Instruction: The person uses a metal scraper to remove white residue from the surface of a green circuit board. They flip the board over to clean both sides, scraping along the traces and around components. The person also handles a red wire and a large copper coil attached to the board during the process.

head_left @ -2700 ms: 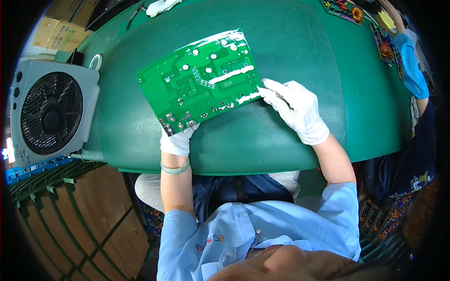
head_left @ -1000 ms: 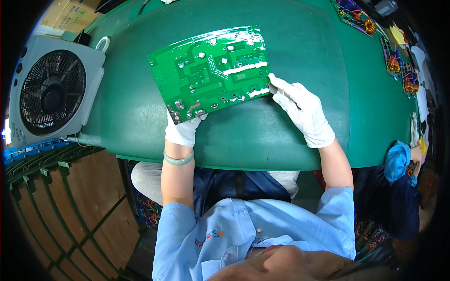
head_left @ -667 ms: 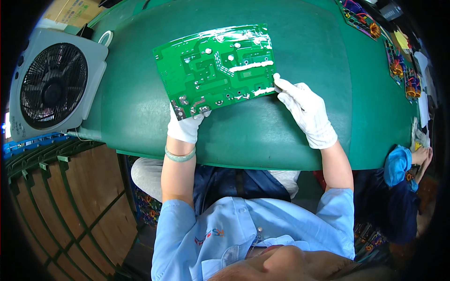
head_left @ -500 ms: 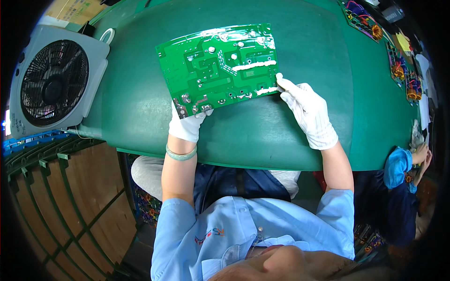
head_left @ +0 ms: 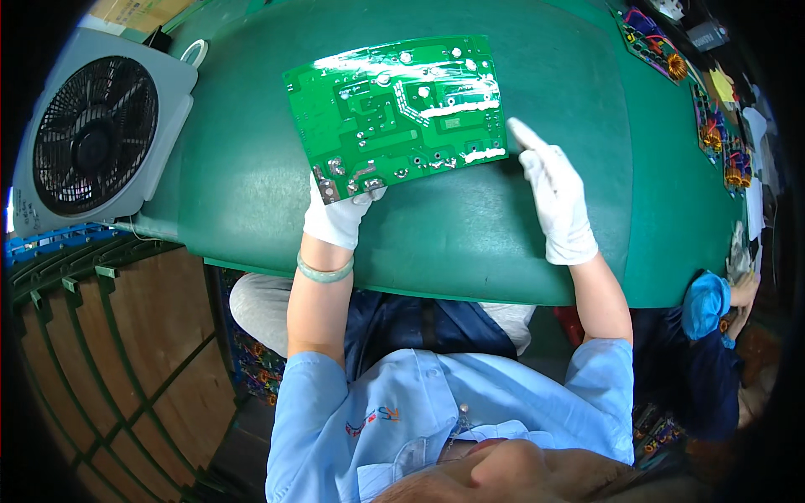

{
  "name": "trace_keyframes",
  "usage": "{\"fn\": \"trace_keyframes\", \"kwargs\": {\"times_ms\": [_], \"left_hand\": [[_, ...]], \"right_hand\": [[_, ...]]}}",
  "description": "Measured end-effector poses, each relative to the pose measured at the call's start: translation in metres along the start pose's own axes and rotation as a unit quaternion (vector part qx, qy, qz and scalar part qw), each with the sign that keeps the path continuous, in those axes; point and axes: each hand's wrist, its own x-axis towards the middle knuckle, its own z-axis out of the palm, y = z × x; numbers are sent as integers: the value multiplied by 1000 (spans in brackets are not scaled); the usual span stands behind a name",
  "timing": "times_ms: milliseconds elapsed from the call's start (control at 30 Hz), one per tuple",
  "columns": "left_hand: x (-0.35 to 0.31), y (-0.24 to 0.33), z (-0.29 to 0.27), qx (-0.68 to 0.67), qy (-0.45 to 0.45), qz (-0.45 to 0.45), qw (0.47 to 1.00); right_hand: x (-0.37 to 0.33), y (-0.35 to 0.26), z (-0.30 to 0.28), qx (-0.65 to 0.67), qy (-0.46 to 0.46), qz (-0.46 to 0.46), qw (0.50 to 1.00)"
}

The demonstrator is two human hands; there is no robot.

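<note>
A green-matted workbench (head_left: 436, 247) spans the workroom, a grey box fan (head_left: 96, 138) at its left end and populated circuit boards (head_left: 650, 50) with copper-coloured coils along its right. Over the mat, a green printed circuit board (head_left: 394, 130) sits tilted in the grip of a worker's gloved left hand (head_left: 337, 220), which clasps its near left corner. The gloved right hand (head_left: 558, 197), forefinger extended, is just beside the right edge, seemingly grasping nothing. White beads (head_left: 459, 109) already run across the board's right half; its left half shows none. Whether more remains to be done cannot be told.
</note>
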Motion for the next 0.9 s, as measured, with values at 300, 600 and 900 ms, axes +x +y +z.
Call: {"fn": "trace_keyframes", "kwargs": {"times_ms": [300, 600, 900], "left_hand": [[5, 1, -13, 22, -65, 7, 998], [12, -11, -21, 131, 23, 112, 985], [9, 3, -27, 26, -188, 8, 982]], "right_hand": [[24, 70, -52, -324, 106, -91, 936], [23, 50, -60, -495, -89, 86, 860], [19, 55, -77, -241, -51, 217, 945]]}}
